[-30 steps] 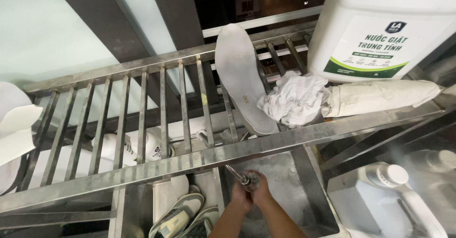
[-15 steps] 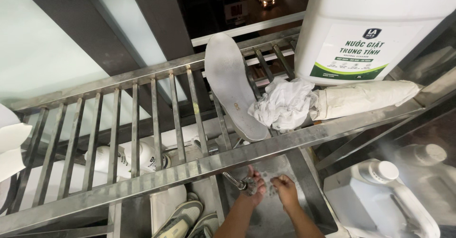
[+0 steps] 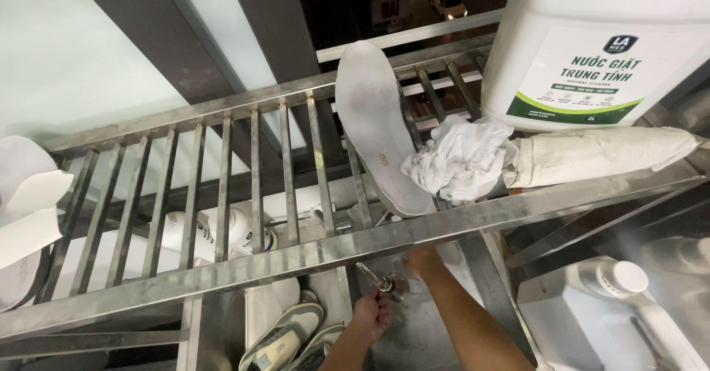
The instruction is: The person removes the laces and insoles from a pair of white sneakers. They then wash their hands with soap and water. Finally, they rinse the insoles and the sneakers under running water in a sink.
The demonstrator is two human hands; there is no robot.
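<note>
I look down through a steel bar rack [image 3: 296, 256] into a sink. A metal spray nozzle on a coiled hose [image 3: 376, 278] hangs under the rack's front rail. My left hand [image 3: 372, 310] is just below the nozzle, fingers loosely apart, holding nothing. My right hand [image 3: 423, 261] reaches up beside the nozzle, and the rail partly hides its fingers. On the rack lie a white insole [image 3: 377, 127], a crumpled white cloth [image 3: 458, 156] and a rolled off-white bundle [image 3: 599, 156].
A big white jug with a green-edged label [image 3: 592, 45] stands on the rack at the right. Another white jug [image 3: 614, 304] sits lower right. Pale sneakers [image 3: 285, 338] lie left of my hands, white shoes [image 3: 222, 230] under the bars, white paper forms [image 3: 29, 201] far left.
My hands were pressed together at the nozzle; now they are apart, the right one raised toward the rail and the left one lower. The view has shifted slightly.
</note>
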